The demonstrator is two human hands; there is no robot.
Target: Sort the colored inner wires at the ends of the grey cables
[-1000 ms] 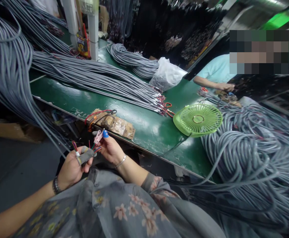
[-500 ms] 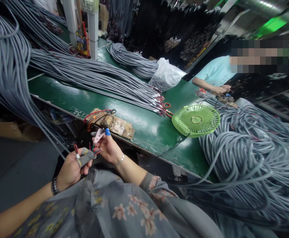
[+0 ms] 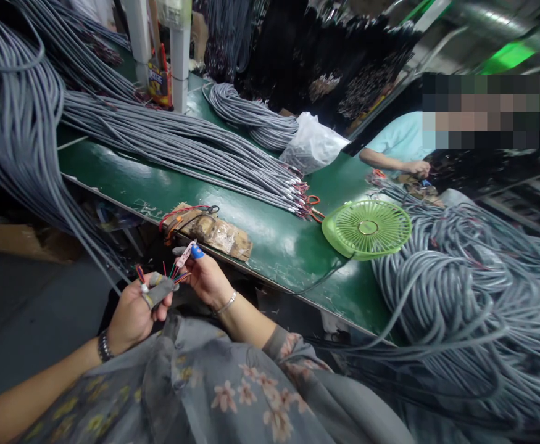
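My left hand (image 3: 135, 309), with grey covers on its thumb and finger, is closed on a cable end with thin coloured wires (image 3: 181, 279). More coloured wires and a white part (image 3: 144, 288) stick out at its other side. My right hand (image 3: 208, 279) pinches a small pale pink-white plastic piece (image 3: 185, 254) beneath a thumb in a blue finger cot (image 3: 197, 251). Green and red wires run between the hands, close to the pale piece; whether they sit in it is too small to tell. Both hands are off the bench's front edge, above my lap.
On the green bench (image 3: 270, 246) lie a taped wooden block (image 3: 223, 234) with wires, a long bundle of grey cables (image 3: 195, 148) and a green fan (image 3: 366, 228). Coiled cables (image 3: 459, 296) heap at right. Across the bench, a co-worker's hands (image 3: 418, 169) hold something small.
My right thumb has bent down onto the pale piece, which is now turned more upright. My left hand has barely moved. The view has shifted slightly.
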